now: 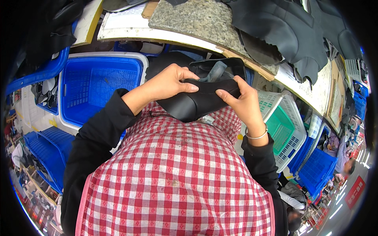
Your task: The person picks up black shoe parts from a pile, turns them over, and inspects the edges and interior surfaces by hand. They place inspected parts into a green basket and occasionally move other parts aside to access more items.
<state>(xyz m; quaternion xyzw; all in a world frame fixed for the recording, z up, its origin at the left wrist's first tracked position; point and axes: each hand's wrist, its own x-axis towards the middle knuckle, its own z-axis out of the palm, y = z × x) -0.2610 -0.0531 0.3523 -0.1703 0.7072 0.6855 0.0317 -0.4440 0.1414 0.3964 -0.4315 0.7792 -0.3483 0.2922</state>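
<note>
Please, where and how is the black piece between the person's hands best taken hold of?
Probably by the upper edge of the black piece, pinched from left and right, thumbs on the face toward the apron. The left hand and right hand hold it so; it looks bendable and extends below that edge, so two spaced grips should steady it.

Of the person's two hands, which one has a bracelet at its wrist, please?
The right hand: a silvery bracelet circles its wrist. The left hand, also gripping the black piece, shows a bare wrist.
</note>
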